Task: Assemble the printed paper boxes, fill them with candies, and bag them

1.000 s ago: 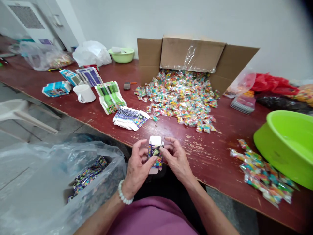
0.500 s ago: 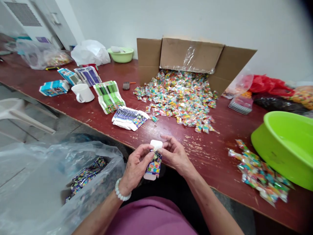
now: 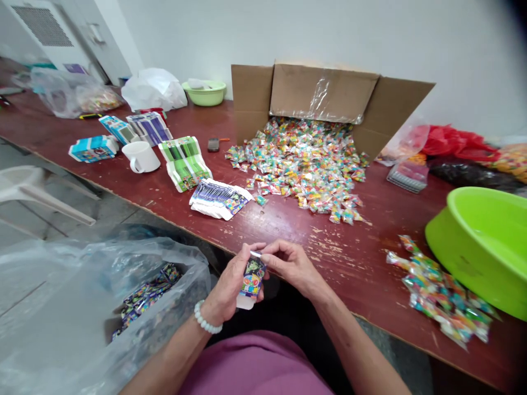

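Observation:
A small dark printed carton (image 3: 252, 277) is held over my lap at the table's front edge, its white bottom flap sticking out. My left hand (image 3: 234, 282), with a beaded bracelet (image 3: 207, 319) at the wrist, wraps round the carton from the left. At its top end, my right hand (image 3: 290, 265) pinches the white flap between thumb and fingers. Just beyond lies a fanned stack of flat purple cartons (image 3: 220, 198), with green cartons (image 3: 185, 163) beside it. Wrapped candies (image 3: 308, 164) spill from a cardboard box (image 3: 323, 90).
At right stand a lime-green basin (image 3: 465, 252) and a cluster of wrapped candies (image 3: 440, 299). A white mug (image 3: 140, 157) and blue cartons (image 3: 94, 148) are at left. Below the table edge, a big clear plastic bag (image 3: 74, 307) holds dark printed packs (image 3: 144, 299).
The carton's top flap, upright before, is now folded down. My left hand has shifted its hold to wrap round the carton, and my right fingers have come down onto the top end.

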Motion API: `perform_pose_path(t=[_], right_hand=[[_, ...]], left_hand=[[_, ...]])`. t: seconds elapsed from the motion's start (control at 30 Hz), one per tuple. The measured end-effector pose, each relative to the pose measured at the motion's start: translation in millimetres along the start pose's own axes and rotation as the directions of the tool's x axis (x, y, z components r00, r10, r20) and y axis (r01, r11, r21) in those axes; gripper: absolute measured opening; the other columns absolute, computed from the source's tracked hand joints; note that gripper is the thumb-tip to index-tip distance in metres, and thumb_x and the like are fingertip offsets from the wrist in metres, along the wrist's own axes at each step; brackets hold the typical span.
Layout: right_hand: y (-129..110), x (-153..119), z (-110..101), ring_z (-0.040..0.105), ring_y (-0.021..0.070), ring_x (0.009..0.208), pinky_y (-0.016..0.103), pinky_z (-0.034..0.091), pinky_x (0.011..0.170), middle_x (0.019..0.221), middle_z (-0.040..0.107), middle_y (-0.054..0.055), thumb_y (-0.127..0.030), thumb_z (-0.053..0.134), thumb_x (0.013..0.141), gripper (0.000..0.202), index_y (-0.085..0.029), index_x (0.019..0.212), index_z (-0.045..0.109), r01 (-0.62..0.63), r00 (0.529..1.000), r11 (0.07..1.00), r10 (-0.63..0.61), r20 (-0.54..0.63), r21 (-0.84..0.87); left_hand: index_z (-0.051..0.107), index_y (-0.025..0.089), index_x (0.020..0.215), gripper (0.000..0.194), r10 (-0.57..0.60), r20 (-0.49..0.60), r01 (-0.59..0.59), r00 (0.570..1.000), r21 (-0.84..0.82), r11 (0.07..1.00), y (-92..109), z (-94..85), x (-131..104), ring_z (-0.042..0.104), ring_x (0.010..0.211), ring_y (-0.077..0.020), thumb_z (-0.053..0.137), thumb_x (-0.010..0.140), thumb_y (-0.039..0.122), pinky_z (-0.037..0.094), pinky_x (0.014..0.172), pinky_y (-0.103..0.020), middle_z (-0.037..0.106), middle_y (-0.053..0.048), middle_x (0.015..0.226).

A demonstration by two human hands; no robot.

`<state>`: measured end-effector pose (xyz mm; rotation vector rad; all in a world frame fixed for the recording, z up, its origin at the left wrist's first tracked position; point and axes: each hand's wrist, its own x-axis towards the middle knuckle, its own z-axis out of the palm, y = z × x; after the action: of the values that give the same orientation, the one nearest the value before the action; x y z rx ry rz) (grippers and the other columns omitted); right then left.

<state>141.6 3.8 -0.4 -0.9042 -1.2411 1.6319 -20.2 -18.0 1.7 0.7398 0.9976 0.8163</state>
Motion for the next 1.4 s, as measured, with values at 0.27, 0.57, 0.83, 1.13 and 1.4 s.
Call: perform_pose_path(t=[0.27, 0.57, 0.83, 1.13, 1.4], right_hand=[[1.7, 8.5, 2.1, 0.062, 0.0119, 0.055, 0.027, 0.051, 0.054, 0.1, 0.074, 0.007, -0.037, 0.079, 0.074, 0.024, -0.017, 0.073, 0.067, -0.09, 0.995, 0.983, 0.097, -0.033, 0.16], [-4.8, -4.4, -0.8, 0.063, 0.0151, 0.066, 0.029, 0.052, 0.062, 0.089, 0.071, 0.005, -0.034, 0.067, 0.086, 0.016, -0.019, 0.081, 0.068, 0.116, 0.991, 0.943, -0.13, -0.026, -0.314], [-3.2, 10.7, -1.4, 0.064, 0.0145, 0.058, 0.027, 0.053, 0.056, 0.084, 0.075, 0.005, -0.031, 0.067, 0.082, 0.014, -0.017, 0.082, 0.069, -0.024, 0.999, 0.969, 0.018, -0.027, -0.245], [-18.8, 16.4, -1.9, 0.065, 0.0169, 0.069, 0.026, 0.048, 0.063, 0.079, 0.075, 0.005, -0.01, 0.06, 0.076, 0.013, -0.018, 0.068, 0.065, 0.144, 0.987, 0.689, -0.156, 0.049, -0.71], [-14.5, 23.6, -4.8, 0.062, 0.0147, 0.066, 0.024, 0.044, 0.059, 0.075, 0.07, 0.002, -0.016, 0.064, 0.08, 0.01, -0.017, 0.07, 0.066, 0.125, 0.991, 0.753, -0.068, 0.113, -0.646]], left_hand=[[0.053, 0.018, 0.137, 0.069, 0.038, 0.023, -0.04, 0.999, 0.117, 0.992, 5.7, -3.2, 4.4, 0.058, 0.043, -0.0122, 0.042, 0.09, 0.068, 0.042, 0.039, -0.02, 0.067, -0.005, 0.072], [0.058, 0.016, 0.132, 0.066, 0.002, 0.008, -0.003, 1.0, 0.02, 1.0, 3.4, -2.5, 5.7, 0.062, 0.051, -0.0145, 0.051, 0.087, 0.064, 0.048, 0.042, -0.023, 0.066, -0.005, 0.073], [0.058, 0.015, 0.135, 0.075, -0.026, 0.024, 0.023, 0.999, 0.126, 0.992, 3.9, -10.7, 10.8, 0.058, 0.046, -0.0119, 0.039, 0.088, 0.071, 0.046, 0.041, -0.021, 0.065, -0.006, 0.07], [0.054, 0.016, 0.139, 0.084, -0.057, -0.019, 0.06, 0.998, 0.168, 0.984, -0.5, -14.0, 15.2, 0.055, 0.044, -0.0116, 0.035, 0.085, 0.077, 0.043, 0.039, -0.02, 0.063, -0.005, 0.068], [0.065, 0.013, 0.125, 0.085, -0.038, -0.001, 0.037, 0.999, 0.275, 0.961, 4.2, -18.7, 12.7, 0.053, 0.044, -0.0114, 0.032, 0.084, 0.079, 0.042, 0.038, -0.02, 0.059, -0.004, 0.065]])
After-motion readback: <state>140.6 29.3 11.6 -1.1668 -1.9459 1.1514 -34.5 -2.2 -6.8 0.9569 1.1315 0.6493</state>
